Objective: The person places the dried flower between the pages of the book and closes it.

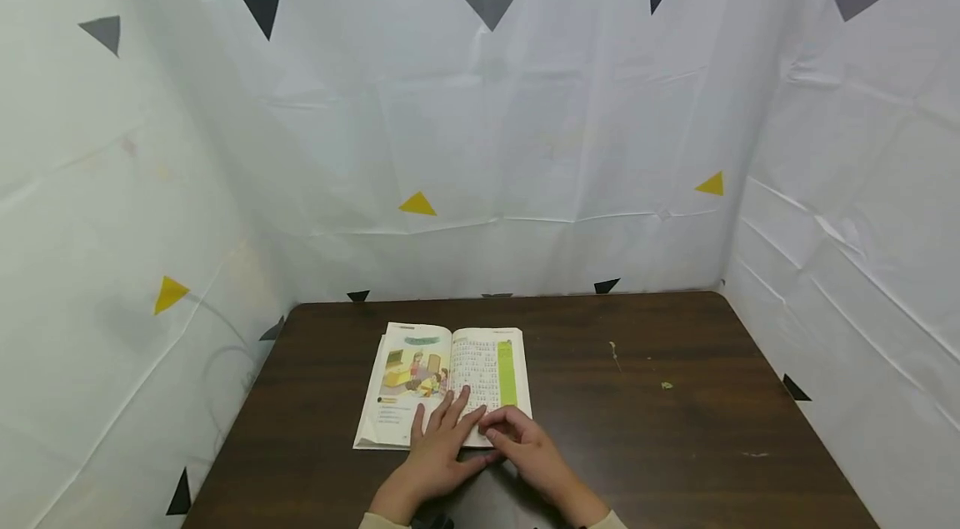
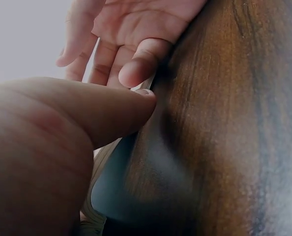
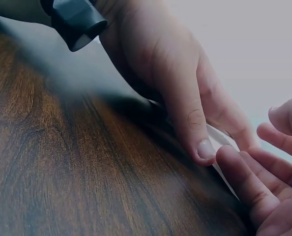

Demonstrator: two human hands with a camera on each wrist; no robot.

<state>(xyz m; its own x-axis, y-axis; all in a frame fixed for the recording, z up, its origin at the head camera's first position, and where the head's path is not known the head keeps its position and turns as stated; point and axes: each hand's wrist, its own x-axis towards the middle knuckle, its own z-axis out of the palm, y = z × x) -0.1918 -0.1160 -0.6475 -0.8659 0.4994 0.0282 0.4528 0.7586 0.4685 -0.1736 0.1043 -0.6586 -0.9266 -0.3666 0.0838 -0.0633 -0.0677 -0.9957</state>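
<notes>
An open picture book (image 1: pixel 390 421) lies on the table, its left page showing a coloured classroom scene and its right page rows of print beside a green strip. Across the lower part of the pages my left hand (image 1: pixel 438 456) rests with fingers spread, the thumb at the book's near edge. My right hand (image 1: pixel 531 452) is at the lower right page, fingers loosely bent, thumb near the index finger; nothing shows between them. In the right wrist view, the left thumb (image 3: pixel 203 147) is very close to the right little finger (image 3: pixel 242 172); most of the book is hidden there.
The dark wooden table (image 1: pixel 637 446) extends to the right of the book, with small yellowish marks (image 1: pixel 667 386) on it. White sheeting (image 1: pixel 525 137) with triangles encloses the back and both sides. A black wrist device (image 3: pixel 77 22) sits on the left wrist.
</notes>
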